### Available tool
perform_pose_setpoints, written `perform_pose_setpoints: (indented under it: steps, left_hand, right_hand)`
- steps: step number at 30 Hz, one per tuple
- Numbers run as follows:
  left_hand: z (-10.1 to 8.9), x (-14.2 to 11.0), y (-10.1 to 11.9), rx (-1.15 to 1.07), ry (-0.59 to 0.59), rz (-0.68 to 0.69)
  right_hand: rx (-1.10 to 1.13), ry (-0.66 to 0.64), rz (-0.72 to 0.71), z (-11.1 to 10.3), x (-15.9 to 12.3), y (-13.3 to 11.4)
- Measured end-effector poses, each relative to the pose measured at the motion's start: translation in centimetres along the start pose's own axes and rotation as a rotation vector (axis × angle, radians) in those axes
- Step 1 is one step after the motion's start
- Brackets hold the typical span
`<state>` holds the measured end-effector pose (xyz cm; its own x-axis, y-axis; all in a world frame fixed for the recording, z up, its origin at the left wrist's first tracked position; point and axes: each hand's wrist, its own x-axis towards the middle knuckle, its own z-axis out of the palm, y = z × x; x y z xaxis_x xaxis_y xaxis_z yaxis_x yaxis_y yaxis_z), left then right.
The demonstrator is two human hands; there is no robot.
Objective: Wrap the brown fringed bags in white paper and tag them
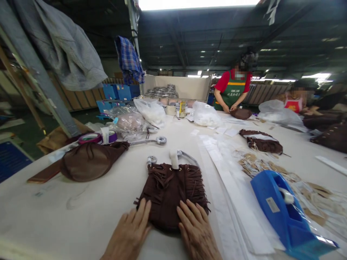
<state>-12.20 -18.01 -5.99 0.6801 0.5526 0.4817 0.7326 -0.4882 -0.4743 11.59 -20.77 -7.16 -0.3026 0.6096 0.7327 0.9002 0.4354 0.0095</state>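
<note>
A dark brown fringed bag [171, 191] lies flat on the white table [89, 209] in front of me, its wrapped handle and metal rings pointing away. My left hand [131, 231] rests flat on the bag's near left corner, fingers stretched out. My right hand [196, 229] lies flat on its near right part, fingers spread. Neither hand holds anything.
A blue tape dispenser [287, 213] stands at the right beside long white paper strips [230, 202] and several tan tags [260, 164]. A brown bag [89, 160] lies at the left near purple tape rolls [94, 137]. Plastic bags and two other people at work are at the far end.
</note>
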Motion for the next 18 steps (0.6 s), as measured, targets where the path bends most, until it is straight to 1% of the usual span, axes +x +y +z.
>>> perform_pose_setpoints:
  steps: [2, 4, 6, 8, 9, 10, 11, 12, 13, 14, 16, 18]
  left_hand:
    - [-0.3, -1.6, -1.3, 0.048, -0.075, -0.081]
    - [-1.0, -2.0, -2.2, 0.032, -0.170, -0.152]
    - [-2.0, -0.7, -1.9, -0.054, -0.157, -0.177]
    - [-2.5, 2.3, -0.3, -0.215, -0.043, -0.136]
    - [-2.5, 4.2, 0.9, -0.333, -0.080, -0.088]
    - [-2.2, 6.2, 2.2, -0.429, -0.224, -0.043]
    - [-1.7, 8.0, 3.3, -0.502, -0.401, -0.016]
    - [-1.0, 9.6, 4.2, -0.505, -0.459, -0.050]
    - [-0.3, 10.8, 4.7, -0.491, -0.492, -0.107]
    - [0.5, 11.6, 4.9, -0.473, -0.516, -0.166]
    - [1.7, 11.8, 3.9, -0.415, -0.525, -0.294]
    - [2.2, 10.5, 1.8, -0.356, -0.562, -0.452]
  right_hand:
    - [0.008, 0.007, 0.009, -0.1, 0.0, -0.1]
    - [0.012, 0.011, 0.018, 0.0, 0.1, -0.3]
    - [0.015, 0.012, 0.025, 0.1, 0.2, -0.3]
    - [0.013, 0.014, 0.029, 0.2, 0.2, -0.2]
    - [0.013, 0.017, 0.027, 0.3, 0.2, -0.2]
    - [0.014, 0.022, 0.020, 0.3, 0.2, -0.2]
    - [0.016, 0.027, 0.011, 0.4, 0.2, -0.1]
    - [0.018, 0.030, 0.003, 0.4, 0.2, -0.1]
    - [0.019, 0.031, -0.004, 0.4, 0.2, -0.1]
    - [0.019, 0.029, -0.006, 0.5, 0.2, -0.1]
    - [0.015, 0.021, 0.005, 0.5, 0.1, -0.1]
    - [0.017, 0.016, 0.027, 0.5, 0.0, -0.2]
